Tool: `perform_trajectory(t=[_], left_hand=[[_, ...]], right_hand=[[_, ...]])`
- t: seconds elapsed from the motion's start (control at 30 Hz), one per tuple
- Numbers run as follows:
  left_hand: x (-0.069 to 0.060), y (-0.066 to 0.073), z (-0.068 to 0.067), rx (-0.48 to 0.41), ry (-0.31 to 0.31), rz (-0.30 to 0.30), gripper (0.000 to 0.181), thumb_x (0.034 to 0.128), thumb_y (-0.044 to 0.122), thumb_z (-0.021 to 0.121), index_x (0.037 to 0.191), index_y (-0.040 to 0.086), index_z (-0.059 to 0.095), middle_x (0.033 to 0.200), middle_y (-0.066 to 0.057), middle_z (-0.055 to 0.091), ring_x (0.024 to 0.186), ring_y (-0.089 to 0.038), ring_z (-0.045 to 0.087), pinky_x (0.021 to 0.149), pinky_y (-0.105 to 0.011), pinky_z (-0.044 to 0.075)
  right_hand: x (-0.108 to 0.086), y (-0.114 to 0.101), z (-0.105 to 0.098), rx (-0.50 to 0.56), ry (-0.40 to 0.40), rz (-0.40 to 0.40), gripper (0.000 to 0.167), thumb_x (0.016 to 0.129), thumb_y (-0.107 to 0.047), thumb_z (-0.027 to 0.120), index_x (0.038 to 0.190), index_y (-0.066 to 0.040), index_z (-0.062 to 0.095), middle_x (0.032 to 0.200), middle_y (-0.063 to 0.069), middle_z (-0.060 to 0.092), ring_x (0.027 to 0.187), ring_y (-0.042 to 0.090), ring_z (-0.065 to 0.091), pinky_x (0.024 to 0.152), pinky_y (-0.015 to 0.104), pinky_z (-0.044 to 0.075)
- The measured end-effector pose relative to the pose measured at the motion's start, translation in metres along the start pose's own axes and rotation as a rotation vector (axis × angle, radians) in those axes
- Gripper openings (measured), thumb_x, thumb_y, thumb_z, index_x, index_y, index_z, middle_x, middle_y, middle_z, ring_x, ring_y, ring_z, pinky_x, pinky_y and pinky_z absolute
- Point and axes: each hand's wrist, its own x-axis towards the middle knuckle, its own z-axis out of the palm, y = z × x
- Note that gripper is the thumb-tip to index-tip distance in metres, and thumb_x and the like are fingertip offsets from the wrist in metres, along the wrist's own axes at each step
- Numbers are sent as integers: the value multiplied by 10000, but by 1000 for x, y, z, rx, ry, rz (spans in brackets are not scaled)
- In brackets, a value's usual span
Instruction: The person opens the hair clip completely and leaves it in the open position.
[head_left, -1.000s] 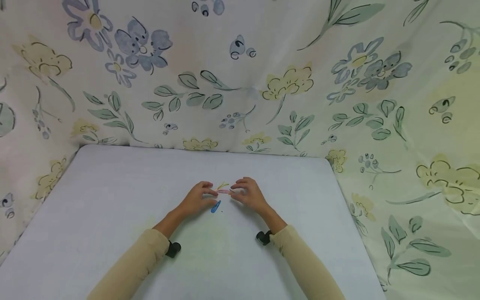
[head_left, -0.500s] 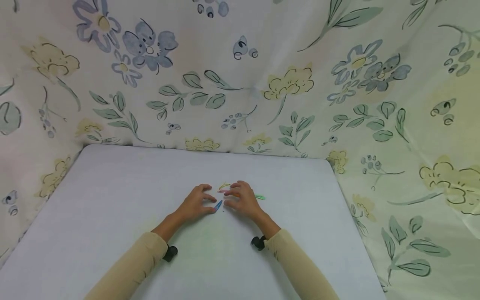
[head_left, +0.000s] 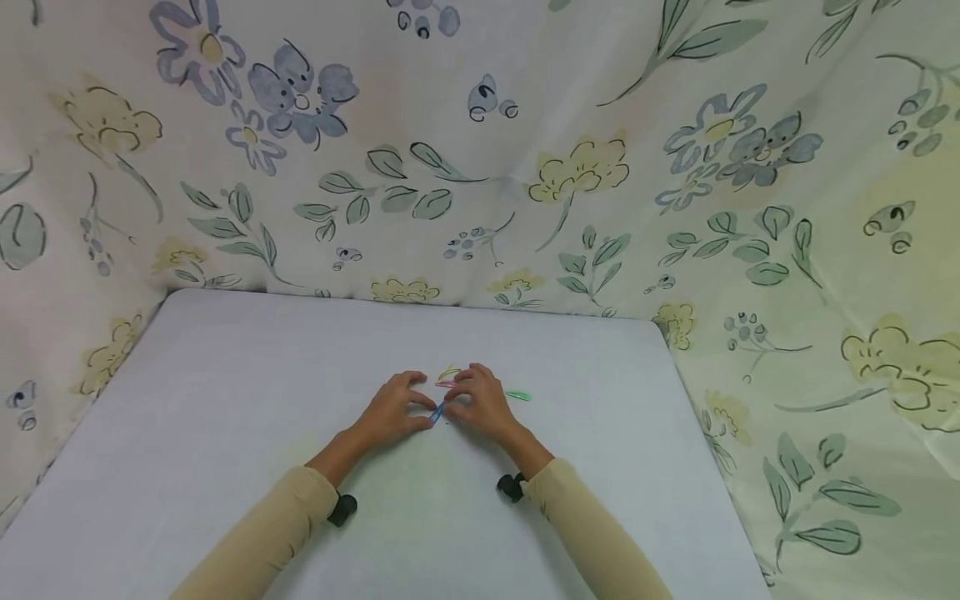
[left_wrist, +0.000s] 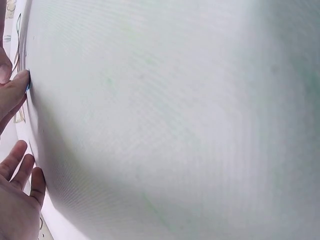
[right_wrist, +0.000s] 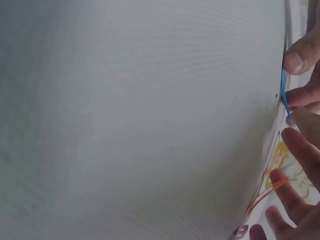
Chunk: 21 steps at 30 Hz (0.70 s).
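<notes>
A slim blue clip (head_left: pixel 437 412) lies between both hands on the white table. My left hand (head_left: pixel 392 412) holds its lower end between thumb and finger; the right wrist view shows that thumb against the blue clip (right_wrist: pixel 284 90). At the clip's other end are the bent thumb and index finger of my right hand (head_left: pixel 482 405), pinching its tip. A thin orange piece (right_wrist: pixel 270 192) is by my right fingers in the right wrist view. In the left wrist view, my left hand (left_wrist: pixel 20 195) hides most of the clip.
Just beyond the hands lie a pink clip (head_left: pixel 445 384) and a yellow one (head_left: pixel 450 372). A green clip (head_left: pixel 519 396) is right of my right hand. Floral cloth (head_left: pixel 480 217) hangs behind and beside the white table (head_left: pixel 262 375).
My right hand has moved left and down from the pink clip to the blue clip. My left hand has lowered slightly onto the blue clip. The green clip has come into view.
</notes>
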Motion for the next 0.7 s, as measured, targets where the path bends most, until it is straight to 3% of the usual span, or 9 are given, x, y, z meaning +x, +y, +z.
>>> perform_trajectory(t=[0.4,0.6,0.7], left_hand=[[-2,5,-3,-20,2,1,208,779,225,854,960,137,805,1370,-188,535,1295,-401,444,1041,-612,337],[-2,6,-2,-19,1,-9,162,778,213,856,918,154,802,1372,-183,532,1298,-399,439,1050,-608,330],[-1,7,0,-23,-3,0,128,782,196,851,889,160,791,1370,-185,532,1298,-402,439,1048,-601,337]], right_hand=[[2,0,1,36,19,20,51,835,-116,799,844,-67,787,1166,128,655,1338,422,421,1060,647,314],[1,1,-2,67,-18,37,58,851,-120,785,857,-63,787,1153,109,660,1337,383,430,1115,580,281],[2,2,-4,98,-24,26,53,855,-105,777,852,-53,783,1114,105,670,1262,345,487,1114,528,302]])
